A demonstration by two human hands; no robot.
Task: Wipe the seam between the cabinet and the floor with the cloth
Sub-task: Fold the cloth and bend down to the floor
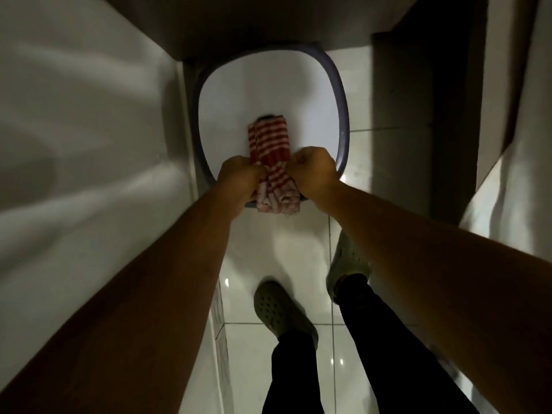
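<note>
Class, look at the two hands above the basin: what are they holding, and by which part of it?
Both hands, left hand and right hand, grip the red-and-white striped cloth around its middle, each fist closed on it, over the basin.

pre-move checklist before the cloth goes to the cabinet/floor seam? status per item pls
1. Left hand grips the cloth: ok.
2. Right hand grips the cloth: ok.
3. Cloth held over the basin, so drips land inside: ok.
4. Cloth wrung out enough: cannot tell.
5. Cloth at the seam: not ok, still above the basin.
6. Seam along the cabinet base visible and unobstructed: cannot tell, arm and basin cover much of it.
</note>
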